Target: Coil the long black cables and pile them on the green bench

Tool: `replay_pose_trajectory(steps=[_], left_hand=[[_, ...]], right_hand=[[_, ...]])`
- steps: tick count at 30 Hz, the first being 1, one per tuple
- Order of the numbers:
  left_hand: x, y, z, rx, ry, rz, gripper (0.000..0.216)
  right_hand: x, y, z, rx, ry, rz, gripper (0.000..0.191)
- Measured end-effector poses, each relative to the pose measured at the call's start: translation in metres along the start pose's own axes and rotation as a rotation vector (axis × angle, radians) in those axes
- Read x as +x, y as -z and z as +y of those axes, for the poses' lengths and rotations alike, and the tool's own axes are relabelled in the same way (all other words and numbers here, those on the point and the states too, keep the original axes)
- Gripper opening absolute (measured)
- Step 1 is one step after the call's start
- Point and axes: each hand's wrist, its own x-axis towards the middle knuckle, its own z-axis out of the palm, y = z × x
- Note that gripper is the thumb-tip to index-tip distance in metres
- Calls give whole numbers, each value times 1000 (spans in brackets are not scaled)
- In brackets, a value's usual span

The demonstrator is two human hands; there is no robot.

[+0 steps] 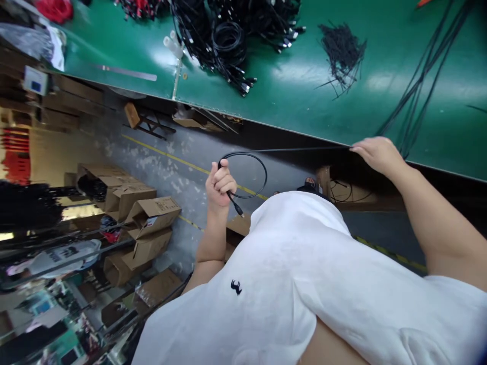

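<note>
A black cable [266, 175] makes a loose loop beside my left hand [221, 183], whose fingers are closed around it. Its end, a dark plug with a metal tip [238, 210], hangs just below those fingers. From the loop the cable runs nearly straight to my right hand [380, 154], which pinches it at the edge of the green table [289, 101]. Further long black cables [429, 76] lie on the tabletop beyond my right hand and pass over the edge close to my wrist.
Bundled black cables with plugs [228, 43] and a pile of thin black ties or strips [342, 53] lie on the table. A metal ruler-like strip [129, 72] is further left. Open cardboard boxes [152, 218] and a wooden stool [132, 115] stand on the floor.
</note>
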Motion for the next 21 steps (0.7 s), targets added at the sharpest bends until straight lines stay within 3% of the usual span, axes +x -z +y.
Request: replay_pose_trajectory(steps=[2,4,6,8,10,12,16,21], left_hand=[[1,1,7,9,-46,38,38],[5,1,8,32,-85,56,38],[11,-1,1,86,-72,34,36],[18,-7,-15,229,39,-32,31],[23,-19,-41,436,177,-156,27],[24,-33,-69,623,251,-328,32],[17,-48,-95,794,379,-680,41],[18,-43,-83,652,472,-728,43]], right_hand=[[-21,-8,15,-96,-4,-23,29],[-49,-12,-1,-127,82,-104,22],[-76,-12,-42,-80,265,-212,22],[-91,-6,-92,19,471,-242,31],[-89,4,-133,98,590,-153,41],[-72,19,-156,141,642,-54,46],[-29,48,-148,234,569,-21,40],[-12,63,-124,370,433,-18,37]])
